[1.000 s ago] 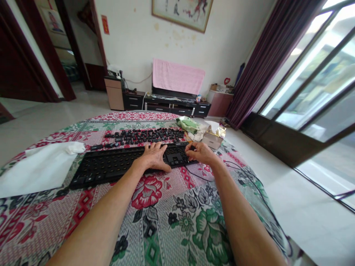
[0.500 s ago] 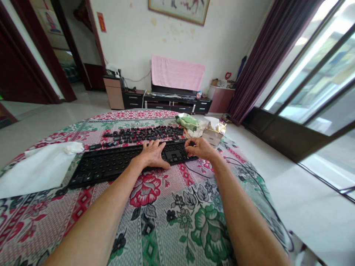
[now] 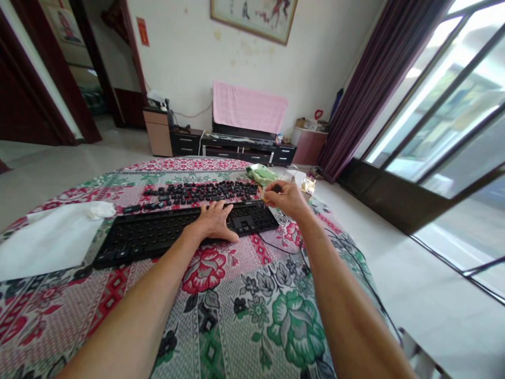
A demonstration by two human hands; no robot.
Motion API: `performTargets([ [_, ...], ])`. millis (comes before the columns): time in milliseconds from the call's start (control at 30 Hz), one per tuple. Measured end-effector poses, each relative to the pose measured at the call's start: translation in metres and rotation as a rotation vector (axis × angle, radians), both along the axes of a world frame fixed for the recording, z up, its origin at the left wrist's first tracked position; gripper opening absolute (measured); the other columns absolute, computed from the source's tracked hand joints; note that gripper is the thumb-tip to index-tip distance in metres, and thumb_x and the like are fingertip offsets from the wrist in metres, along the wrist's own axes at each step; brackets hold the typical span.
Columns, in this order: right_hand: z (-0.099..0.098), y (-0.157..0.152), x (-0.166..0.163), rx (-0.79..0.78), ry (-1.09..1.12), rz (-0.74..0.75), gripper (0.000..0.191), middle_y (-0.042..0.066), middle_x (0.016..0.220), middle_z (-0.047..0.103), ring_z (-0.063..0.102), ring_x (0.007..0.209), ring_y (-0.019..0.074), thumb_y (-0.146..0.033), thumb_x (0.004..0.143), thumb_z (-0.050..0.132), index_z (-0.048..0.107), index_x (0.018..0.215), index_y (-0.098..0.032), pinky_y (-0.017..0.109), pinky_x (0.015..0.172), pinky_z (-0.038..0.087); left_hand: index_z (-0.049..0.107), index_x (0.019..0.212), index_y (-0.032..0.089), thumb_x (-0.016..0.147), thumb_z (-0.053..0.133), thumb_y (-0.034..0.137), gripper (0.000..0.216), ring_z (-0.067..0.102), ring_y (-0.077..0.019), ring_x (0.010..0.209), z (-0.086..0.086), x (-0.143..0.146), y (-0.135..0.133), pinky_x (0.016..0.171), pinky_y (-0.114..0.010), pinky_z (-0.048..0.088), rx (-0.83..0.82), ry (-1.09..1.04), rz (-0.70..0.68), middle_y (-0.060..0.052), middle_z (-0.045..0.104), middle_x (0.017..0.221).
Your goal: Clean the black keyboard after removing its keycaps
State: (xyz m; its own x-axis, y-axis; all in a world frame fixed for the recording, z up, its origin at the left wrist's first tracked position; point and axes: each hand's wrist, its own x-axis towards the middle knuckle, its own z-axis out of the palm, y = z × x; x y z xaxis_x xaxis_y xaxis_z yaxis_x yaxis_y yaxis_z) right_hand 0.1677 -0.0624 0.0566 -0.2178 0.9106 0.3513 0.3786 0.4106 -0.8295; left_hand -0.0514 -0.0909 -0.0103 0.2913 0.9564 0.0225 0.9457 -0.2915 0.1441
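2 jobs now: steadying the keyboard (image 3: 145,231) under a spread-open left hand (image 3: 215,220), pinching a small dark piece (image 3: 277,188) in the right hand (image 3: 290,201); likely working piece by piece, next needing controlled release.

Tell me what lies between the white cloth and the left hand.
In the head view, a strip of floral tablecloth, then the black computer keyboard.

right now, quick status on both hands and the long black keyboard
Left hand spread on the keyboard. Right hand by its far right corner, apparently holding something small and dark. Keyboard mostly stripped; loose black keycaps strewn behind it.
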Motion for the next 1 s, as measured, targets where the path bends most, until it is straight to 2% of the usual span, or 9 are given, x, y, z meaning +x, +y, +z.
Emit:
performTargets([
  [100,-0.01,0.003,-0.014,-0.039,0.013,0.047,0.014,-0.001,0.063,0.059,0.061,0.053,0.0136,-0.027,0.066,0.06,0.058,0.076,-0.017,0.024,0.048,0.048,0.033,0.138,0.017,0.047,0.061,0.074,0.11,0.027,-0.038,0.129,0.004,-0.001,-0.003,0.104,-0.057,0.015,0.041,-0.085,-0.034,-0.018,0.031,0.143],
  [167,-0.025,0.004,-0.024,-0.058,0.043,0.047,0.014,-0.001,0.06,0.059,0.062,0.053,0.0147,-0.027,0.067,0.059,0.058,0.076,-0.017,0.024,0.048,0.048,0.039,0.134,0.021,0.059,0.059,0.068,0.091,0.034,-0.0334,0.127,0.007,-0.001,-0.004,0.103,-0.052,0.024,0.12,-0.212,-0.051,-0.014,0.038,0.141],
  [267,-0.045,0.002,-0.037,-0.083,0.086,0.026,0.015,-0.002,0.059,0.06,0.063,0.054,0.0164,-0.028,0.066,0.06,0.058,0.076,-0.018,0.026,0.05,0.05,0.061,0.111,0.02,0.075,0.057,0.048,0.046,0.056,-0.0208,0.104,0.006,0.002,0.0,0.09,-0.033,0.041,0.215,-0.435,-0.096,-0.008,0.061,0.113],
  [367,-0.056,-0.001,-0.044,-0.103,0.09,0.013,0.014,-0.001,0.059,0.061,0.065,0.056,0.0171,-0.03,0.066,0.06,0.058,0.075,-0.019,0.026,0.053,0.051,0.069,0.09,0.018,0.075,0.061,0.038,0.026,0.061,-0.0151,0.079,-0.001,0.005,0.005,0.073,-0.025,0.045,0.232,-0.525,-0.119,-0.004,0.066,0.085],
  [567,-0.054,-0.001,-0.04,-0.127,0.01,0.122,0.018,0.003,0.072,0.068,0.065,0.062,0.0148,-0.034,0.077,0.052,0.059,0.081,-0.017,0.024,0.057,0.051,0.071,0.083,0.018,0.074,0.06,0.03,0.019,0.06,-0.0141,0.069,-0.009,0.007,0.006,0.065,-0.024,0.044,0.276,-0.489,-0.101,-0.003,0.066,0.075],
  [667,-0.05,-0.005,-0.036,-0.042,-0.034,0.183,0.018,0.004,0.078,0.069,0.066,0.066,0.0141,-0.031,0.079,0.049,0.06,0.082,-0.017,0.023,0.061,0.051,0.072,0.083,0.017,0.073,0.061,0.028,0.018,0.06,-0.014,0.068,-0.009,0.008,0.005,0.064,-0.024,0.043,0.274,-0.506,-0.071,-0.004,0.068,0.075],
  [767,-0.051,-0.008,-0.037,0.1,-0.086,0.094,0.017,0.003,0.075,0.069,0.065,0.065,0.0145,-0.027,0.078,0.049,0.062,0.08,-0.017,0.023,0.062,0.05,0.072,0.083,0.018,0.074,0.06,0.028,0.018,0.062,-0.014,0.068,-0.008,0.011,0.004,0.064,-0.024,0.043,0.283,-0.5,-0.066,-0.003,0.069,0.076],
  [900,-0.056,-0.007,-0.043,0.13,-0.052,-0.106,0.015,0.004,0.068,0.068,0.064,0.058,0.0157,-0.025,0.077,0.046,0.06,0.077,-0.018,0.025,0.059,0.05,0.073,0.083,0.018,0.077,0.057,0.03,0.021,0.062,-0.015,0.069,-0.008,0.016,0.002,0.066,-0.025,0.044,0.308,-0.456,-0.071,-0.005,0.07,0.078],
  [1000,-0.06,-0.004,-0.043,0.145,-0.08,-0.123,0.015,0.003,0.066,0.068,0.064,0.058,0.0161,-0.025,0.076,0.046,0.059,0.076,-0.019,0.026,0.061,0.051,0.072,0.081,0.017,0.077,0.055,0.024,0.02,0.062,-0.015,0.069,-0.007,0.016,0.004,0.067,-0.025,0.044,0.306,-0.447,-0.057,-0.005,0.07,0.076],
])
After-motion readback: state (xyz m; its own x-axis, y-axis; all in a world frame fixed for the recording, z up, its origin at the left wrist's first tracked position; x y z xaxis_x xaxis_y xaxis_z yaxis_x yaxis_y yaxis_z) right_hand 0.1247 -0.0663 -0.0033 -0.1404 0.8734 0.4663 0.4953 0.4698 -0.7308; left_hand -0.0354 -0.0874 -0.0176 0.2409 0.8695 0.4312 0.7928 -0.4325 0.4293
